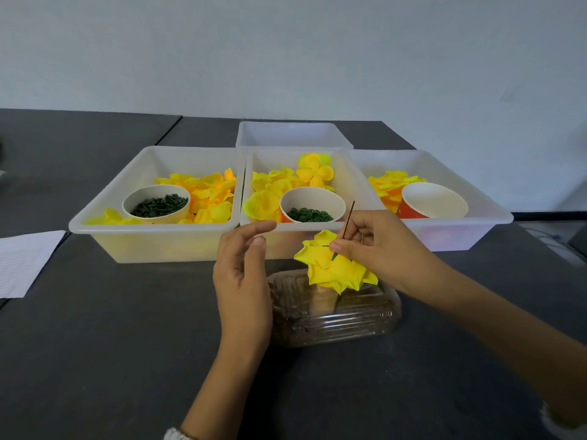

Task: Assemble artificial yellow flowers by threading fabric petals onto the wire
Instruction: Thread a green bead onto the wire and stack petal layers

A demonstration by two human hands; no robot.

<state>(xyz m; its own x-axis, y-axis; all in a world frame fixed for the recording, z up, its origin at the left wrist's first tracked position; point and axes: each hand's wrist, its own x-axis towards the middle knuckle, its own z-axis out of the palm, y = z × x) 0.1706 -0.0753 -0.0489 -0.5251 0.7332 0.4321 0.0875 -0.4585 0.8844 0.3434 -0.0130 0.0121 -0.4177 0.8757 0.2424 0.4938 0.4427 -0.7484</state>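
L translucent plastic bin (104,214): loose yellow fabric petals (208,192) + paper cup of dark green beads (156,203). Centre bin (254,221): same, w/ orange cup (313,205). R hand (378,241) pinched thin dark wire (347,222), tilted up-right, layered yellow flower (335,266) threaded low on it, above clear plastic clamshell box (333,309) on dark surface (111,344). L hand (243,271) loosely spread, held nothing.

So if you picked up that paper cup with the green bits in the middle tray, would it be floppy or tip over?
The paper cup would probably feel light, since it holds only a shallow layer of small green pieces. Its thin walls might dent if squeezed. It looks wide and low, so it probably would not tip easily, though the pieces could spill.
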